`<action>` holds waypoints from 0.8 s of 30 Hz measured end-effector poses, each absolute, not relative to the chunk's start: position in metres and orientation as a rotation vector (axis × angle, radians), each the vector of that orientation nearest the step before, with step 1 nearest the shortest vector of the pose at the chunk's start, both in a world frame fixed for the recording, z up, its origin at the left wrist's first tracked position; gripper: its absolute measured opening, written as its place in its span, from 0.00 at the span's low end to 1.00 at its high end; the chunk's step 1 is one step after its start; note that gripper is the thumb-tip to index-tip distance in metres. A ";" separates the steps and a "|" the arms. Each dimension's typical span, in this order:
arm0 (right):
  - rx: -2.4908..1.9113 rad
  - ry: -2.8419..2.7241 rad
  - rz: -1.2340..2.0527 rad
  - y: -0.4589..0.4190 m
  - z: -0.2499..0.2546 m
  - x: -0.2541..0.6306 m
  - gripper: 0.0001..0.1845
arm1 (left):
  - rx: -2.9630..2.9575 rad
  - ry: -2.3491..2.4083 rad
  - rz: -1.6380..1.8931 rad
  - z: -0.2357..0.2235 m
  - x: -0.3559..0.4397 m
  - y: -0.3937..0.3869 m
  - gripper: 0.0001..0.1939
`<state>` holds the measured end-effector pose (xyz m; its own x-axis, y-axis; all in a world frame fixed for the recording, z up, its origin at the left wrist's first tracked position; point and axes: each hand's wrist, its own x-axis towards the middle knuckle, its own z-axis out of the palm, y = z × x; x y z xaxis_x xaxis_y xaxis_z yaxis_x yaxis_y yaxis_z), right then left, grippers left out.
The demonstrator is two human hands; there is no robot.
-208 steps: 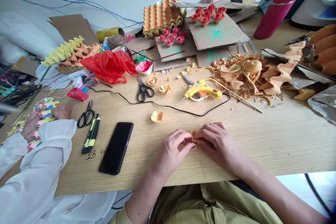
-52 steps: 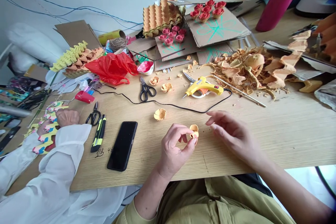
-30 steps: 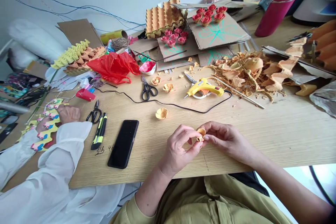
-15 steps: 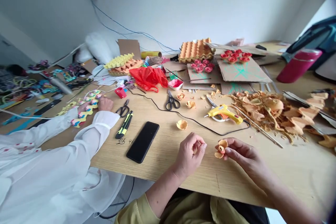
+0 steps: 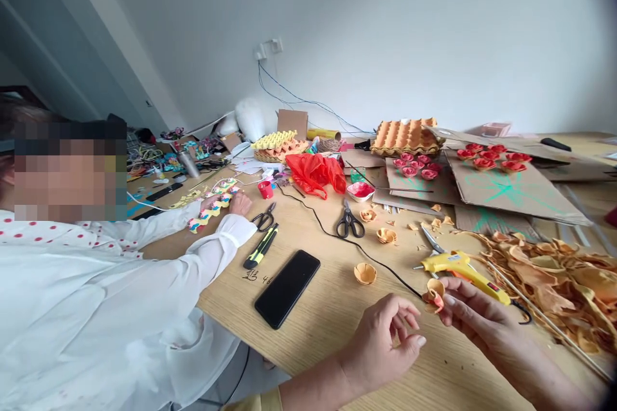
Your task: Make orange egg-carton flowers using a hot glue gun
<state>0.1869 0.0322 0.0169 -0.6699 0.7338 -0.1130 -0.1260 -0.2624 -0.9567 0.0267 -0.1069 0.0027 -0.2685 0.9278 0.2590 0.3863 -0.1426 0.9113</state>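
Between the thumb and fingers of my right hand (image 5: 477, 321) is a small orange flower (image 5: 434, 295) made of egg-carton pieces, with a pinkish rolled centre. My left hand (image 5: 388, 337) hovers just left of it, fingers curved and apart, with nothing visible in them. Beyond my left hand, an orange egg-carton cup (image 5: 365, 273) rests on the table, and two petalled orange flowers, a nearer one (image 5: 386, 236) and a farther one (image 5: 368, 215), sit behind it. A yellow glue gun (image 5: 456, 263) lies behind my right hand, over a pair of scissors (image 5: 432, 239).
Torn carton scraps (image 5: 549, 276) and a thin stick (image 5: 544, 318) cover the right side. Left lie a black phone (image 5: 288, 288), a utility knife (image 5: 261, 246) and black scissors (image 5: 350, 223). Red flowers (image 5: 513, 162) stand on cardboard behind. A co-worker in white sleeves (image 5: 212, 257) works at left.
My view has tilted up and swung left, bringing the co-worker's head into sight. My left hand's fingers have gone from pinched to spread. The flower stays in my right hand, now turned differently.
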 end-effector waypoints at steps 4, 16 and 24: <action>-0.828 -1.255 2.067 0.032 0.001 0.191 0.17 | 1.557 1.623 1.281 0.018 0.015 -0.081 0.34; -0.756 -1.276 2.138 0.022 0.013 0.190 0.17 | 1.743 1.376 1.335 0.019 0.009 -0.055 0.28; -0.710 -1.333 2.091 0.019 0.015 0.189 0.14 | 1.776 1.320 1.296 0.026 -0.003 -0.059 0.24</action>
